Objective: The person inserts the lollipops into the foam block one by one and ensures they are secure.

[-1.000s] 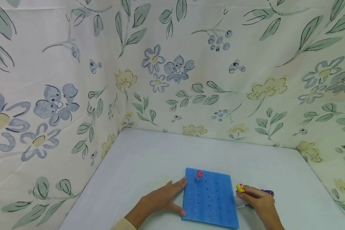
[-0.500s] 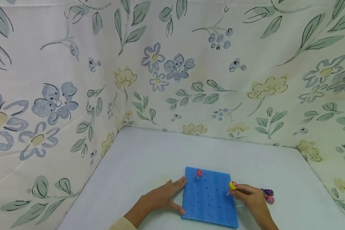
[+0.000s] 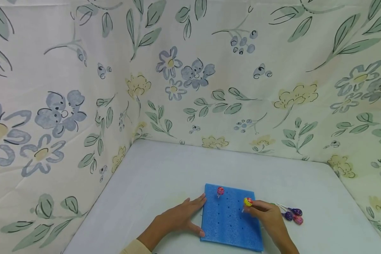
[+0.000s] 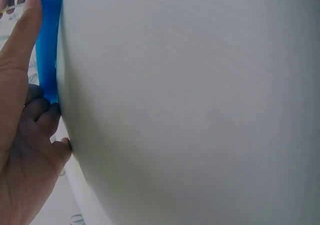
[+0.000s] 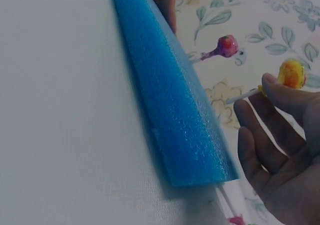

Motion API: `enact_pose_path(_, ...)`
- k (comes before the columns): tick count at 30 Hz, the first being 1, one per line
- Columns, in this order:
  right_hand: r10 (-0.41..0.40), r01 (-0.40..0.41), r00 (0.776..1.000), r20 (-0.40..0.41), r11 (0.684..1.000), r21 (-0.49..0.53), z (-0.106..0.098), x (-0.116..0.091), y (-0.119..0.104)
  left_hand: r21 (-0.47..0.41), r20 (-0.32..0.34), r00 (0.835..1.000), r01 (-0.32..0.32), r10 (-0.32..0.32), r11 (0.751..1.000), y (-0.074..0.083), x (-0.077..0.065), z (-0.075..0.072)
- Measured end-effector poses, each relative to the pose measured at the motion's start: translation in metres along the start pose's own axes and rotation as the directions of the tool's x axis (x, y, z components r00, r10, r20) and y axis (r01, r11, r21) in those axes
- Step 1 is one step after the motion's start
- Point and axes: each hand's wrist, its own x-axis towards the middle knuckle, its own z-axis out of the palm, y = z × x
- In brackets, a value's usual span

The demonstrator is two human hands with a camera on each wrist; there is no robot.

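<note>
A blue foam board [image 3: 223, 229] with rows of small holes lies on the white table. My left hand [image 3: 177, 218] rests at its left edge, thumb and fingers spread along the side; the left wrist view shows the fingers [image 4: 45, 115] against the blue edge. My right hand [image 3: 268, 215] pinches a yellow lollipop [image 3: 248, 201] just below its wrapped head, over the right part of the board. In the right wrist view the yellow lollipop's white stick [image 5: 242, 96] points toward the board, its tip apart from the foam. A red lollipop [image 3: 220, 191] stands upright in a hole near the board's far left corner.
To the right of the board, several wrapped lollipops [image 3: 293, 214], purple and pink, lie bunched on the table [image 3: 171, 169], partly behind my right hand. Floral fabric [image 3: 228, 77] hangs along the back and sides of the table.
My right hand has carried the yellow lollipop leftward from beside the bunch to over the board, uncovering more of the purple and pink lollipops. The left hand stays at the board's edge.
</note>
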Motion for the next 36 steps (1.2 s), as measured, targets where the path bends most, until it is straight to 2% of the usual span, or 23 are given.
enact_pose_path(11,-0.051,0.050,0.999,0.017,0.997,0.051,0.011,0.003,-0.001,0.000,-0.004,1.000,-0.010,0.010,1.000,0.001,-0.001,-0.001)
enact_pose_path(22,-0.029,0.029,1.000,0.010,1.000,0.010,0.028,0.006,-0.007,0.015,-0.011,0.999,-0.033,0.033,0.999,-0.001,-0.001,0.000)
enact_pose_path(31,-0.065,0.064,0.997,0.031,0.998,0.018,0.038,0.007,-0.009,0.021,0.001,1.000,-0.009,0.009,1.000,-0.001,0.001,0.000)
enact_pose_path(36,-0.057,0.056,0.997,0.047,0.998,0.028,0.044,0.008,-0.010,0.023,0.008,1.000,0.008,-0.008,1.000,0.000,0.002,0.000)
